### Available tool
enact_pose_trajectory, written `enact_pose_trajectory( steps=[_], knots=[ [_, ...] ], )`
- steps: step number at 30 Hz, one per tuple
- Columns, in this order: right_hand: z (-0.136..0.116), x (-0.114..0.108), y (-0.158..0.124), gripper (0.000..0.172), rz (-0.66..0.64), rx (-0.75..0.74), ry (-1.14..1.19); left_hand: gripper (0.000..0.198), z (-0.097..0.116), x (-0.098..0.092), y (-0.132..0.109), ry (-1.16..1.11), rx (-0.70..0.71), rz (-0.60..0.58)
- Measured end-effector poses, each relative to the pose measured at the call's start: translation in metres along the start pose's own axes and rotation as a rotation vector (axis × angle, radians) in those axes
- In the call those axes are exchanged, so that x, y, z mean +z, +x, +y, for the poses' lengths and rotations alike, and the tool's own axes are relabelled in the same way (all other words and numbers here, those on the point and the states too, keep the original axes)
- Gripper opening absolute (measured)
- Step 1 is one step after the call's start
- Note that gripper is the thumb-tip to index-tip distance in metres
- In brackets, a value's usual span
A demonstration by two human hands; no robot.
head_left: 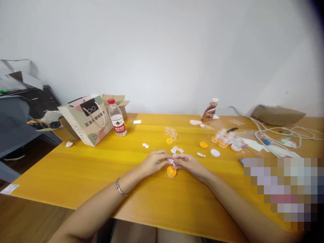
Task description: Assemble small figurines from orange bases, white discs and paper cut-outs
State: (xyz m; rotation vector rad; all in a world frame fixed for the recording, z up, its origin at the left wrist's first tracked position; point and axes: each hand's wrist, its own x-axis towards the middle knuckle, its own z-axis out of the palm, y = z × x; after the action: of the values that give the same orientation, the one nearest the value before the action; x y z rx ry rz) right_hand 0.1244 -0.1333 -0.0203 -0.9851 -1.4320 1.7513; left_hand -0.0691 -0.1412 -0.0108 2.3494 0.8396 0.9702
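Observation:
My left hand (157,162) and my right hand (186,164) meet over the yellow table (141,195), fingertips pinched on a small white plastic piece (171,161) between them. Just below the fingers lies an orange disc (171,171) with a pale edge. Beyond the fingertips are several white cut-out pieces (174,149). Farther back sit a yellow ring-like disc (169,141) and several clear round cups (171,132). To the right are another orange disc (203,144), a white disc (215,153) and a small white part (201,155).
A water bottle (117,118), paper bag (87,119) and cardboard box (121,103) stand at the left. A brown drink bottle (210,110), wrapped orange-and-white pieces (227,140), white cables (260,135) and a brown bag (277,115) are at the right.

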Motion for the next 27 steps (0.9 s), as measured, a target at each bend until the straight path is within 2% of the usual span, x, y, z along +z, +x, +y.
enact_pose_trajectory(
  steps=[6,13,20,22,25,27],
  knots=[
    [0.001,0.002,0.001,0.025,0.044,-0.031,-0.042,0.022,0.003,0.002,0.001,-0.034,-0.053,0.028],
    [-0.002,0.004,0.000,0.023,0.040,-0.119,-0.130,0.014,0.004,0.008,0.003,-0.071,-0.128,0.131],
    [-0.006,0.001,-0.003,0.024,-0.075,-0.041,0.085,0.020,0.010,0.013,0.002,-0.100,-0.068,0.126],
    [-0.006,-0.003,-0.001,0.024,-0.026,-0.076,0.074,0.024,0.008,0.012,0.003,-0.083,-0.055,0.149],
    [-0.005,-0.014,0.004,0.025,0.120,-0.163,0.121,0.024,-0.002,0.007,0.009,-0.014,-0.060,0.213],
    [-0.004,-0.022,0.007,0.033,0.225,-0.194,0.150,0.019,-0.009,0.003,0.016,0.074,-0.096,0.191]
  ],
)
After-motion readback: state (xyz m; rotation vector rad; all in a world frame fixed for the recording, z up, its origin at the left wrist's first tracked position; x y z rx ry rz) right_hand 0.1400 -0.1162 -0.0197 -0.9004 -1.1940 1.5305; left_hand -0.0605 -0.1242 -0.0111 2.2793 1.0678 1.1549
